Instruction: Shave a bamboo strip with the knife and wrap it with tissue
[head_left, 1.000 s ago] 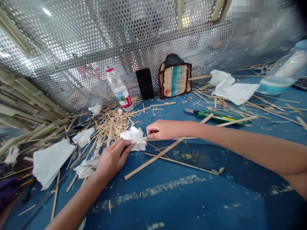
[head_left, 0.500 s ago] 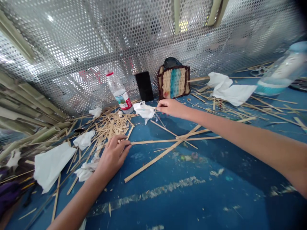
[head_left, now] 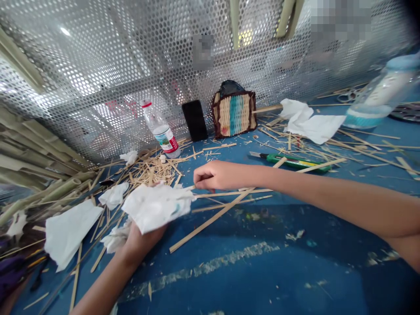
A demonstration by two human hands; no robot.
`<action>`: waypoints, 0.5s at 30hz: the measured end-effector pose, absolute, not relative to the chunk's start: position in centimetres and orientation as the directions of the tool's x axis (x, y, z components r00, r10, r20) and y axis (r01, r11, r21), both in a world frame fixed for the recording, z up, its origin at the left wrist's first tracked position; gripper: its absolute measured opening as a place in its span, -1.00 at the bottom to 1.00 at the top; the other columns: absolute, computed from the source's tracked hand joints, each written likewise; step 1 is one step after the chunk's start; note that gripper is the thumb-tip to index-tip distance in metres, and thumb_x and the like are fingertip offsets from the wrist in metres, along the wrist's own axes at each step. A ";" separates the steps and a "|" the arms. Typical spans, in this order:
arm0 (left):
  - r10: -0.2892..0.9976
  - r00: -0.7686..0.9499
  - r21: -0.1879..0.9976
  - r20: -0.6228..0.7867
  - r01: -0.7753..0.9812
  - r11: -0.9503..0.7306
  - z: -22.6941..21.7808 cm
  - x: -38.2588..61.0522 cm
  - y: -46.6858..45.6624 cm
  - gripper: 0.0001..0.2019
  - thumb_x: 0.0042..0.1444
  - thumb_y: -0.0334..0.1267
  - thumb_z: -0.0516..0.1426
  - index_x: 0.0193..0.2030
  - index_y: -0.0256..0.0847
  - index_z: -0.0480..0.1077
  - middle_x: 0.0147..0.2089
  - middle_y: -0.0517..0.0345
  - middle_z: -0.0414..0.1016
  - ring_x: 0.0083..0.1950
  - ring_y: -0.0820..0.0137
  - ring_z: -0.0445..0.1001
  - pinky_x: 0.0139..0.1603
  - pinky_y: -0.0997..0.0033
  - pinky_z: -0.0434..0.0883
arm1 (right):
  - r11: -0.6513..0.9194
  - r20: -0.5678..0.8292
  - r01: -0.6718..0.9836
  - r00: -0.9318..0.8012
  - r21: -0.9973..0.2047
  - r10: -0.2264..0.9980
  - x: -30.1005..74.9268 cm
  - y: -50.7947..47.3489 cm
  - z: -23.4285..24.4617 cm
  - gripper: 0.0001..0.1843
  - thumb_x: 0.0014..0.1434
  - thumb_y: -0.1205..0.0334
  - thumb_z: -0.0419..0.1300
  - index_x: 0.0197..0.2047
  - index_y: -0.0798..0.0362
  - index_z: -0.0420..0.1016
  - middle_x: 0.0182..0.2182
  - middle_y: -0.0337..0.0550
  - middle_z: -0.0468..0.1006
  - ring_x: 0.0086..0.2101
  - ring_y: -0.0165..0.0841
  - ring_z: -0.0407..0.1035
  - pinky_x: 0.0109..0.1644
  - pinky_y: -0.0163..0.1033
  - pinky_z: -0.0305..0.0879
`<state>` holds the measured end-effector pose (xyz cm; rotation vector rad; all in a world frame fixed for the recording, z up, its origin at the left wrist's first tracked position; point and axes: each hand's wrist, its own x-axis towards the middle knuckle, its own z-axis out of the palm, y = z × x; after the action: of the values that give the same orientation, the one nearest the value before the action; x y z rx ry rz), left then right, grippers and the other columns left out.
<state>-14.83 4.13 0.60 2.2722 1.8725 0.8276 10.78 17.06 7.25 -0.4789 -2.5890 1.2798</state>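
Two bare hands are shown over a blue-painted work surface (head_left: 229, 280). Nearest the viewer, the left hand (head_left: 142, 240) lies beneath a crumpled white paper tissue (head_left: 157, 206), which hides its fingers, so their position cannot be told. To the right of the tissue, the right hand (head_left: 213, 176) has its fingers (head_left: 201, 179) curled and pressed together just above a thin bamboo strip (head_left: 232, 193); whether they pinch it cannot be told. A longer bamboo strip (head_left: 211, 221) runs diagonally beneath the right forearm. Left of the tissue lie a heap of bamboo slivers (head_left: 152, 170), further paper tissues (head_left: 74, 234) and split bamboo culms (head_left: 59, 188). Beyond the right hand lies a green utility knife (head_left: 292, 161). Farthest, a plastic water bottle (head_left: 160, 130), a black smartphone (head_left: 195, 120) and a small woven panel (head_left: 233, 113) stand against a perforated metal sheet (head_left: 98, 74).
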 end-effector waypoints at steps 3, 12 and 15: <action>0.908 0.146 0.374 0.392 0.877 -0.303 1.2 -14.2 3.5 -0.82 0.21 -0.11 0.14 -0.26 -0.15 0.48 -0.27 0.16 0.57 -0.26 0.36 0.54 -0.20 0.39 0.48 | 0.573 -0.004 0.296 -0.891 -0.764 0.454 10.7 18.1 6.4 -0.83 0.20 0.18 0.12 -0.34 0.09 0.44 -0.46 -0.21 0.50 -0.45 -0.43 0.30 -0.38 -0.30 0.13; 0.816 -0.181 0.478 0.550 0.869 -0.130 2.5 -13.8 4.2 -0.85 0.20 -0.14 0.13 -0.23 -0.16 0.41 -0.32 0.19 0.53 -0.32 0.39 0.48 -0.28 0.43 0.42 | 0.362 -0.055 0.264 -0.866 -0.894 0.496 10.6 19.4 6.4 -0.90 0.09 0.26 0.15 -0.38 0.12 0.43 -0.60 -0.30 0.33 -0.57 -0.49 0.14 -0.49 -0.32 0.04; 0.785 -0.309 0.572 0.537 0.818 -0.070 3.8 -13.3 4.4 -0.78 0.20 -0.09 0.13 -0.15 -0.18 0.35 -0.36 0.19 0.50 -0.35 0.39 0.51 -0.37 0.46 0.43 | 0.251 -0.078 0.264 -0.818 -0.931 0.569 11.0 20.5 6.9 -0.93 0.08 0.31 0.13 -0.39 0.12 0.41 -0.69 -0.38 0.20 -0.67 -0.52 0.03 -0.59 -0.34 -0.08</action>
<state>-13.34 4.42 3.78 1.8687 2.1674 1.3848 10.96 20.49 6.92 -0.7731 -2.2509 1.5915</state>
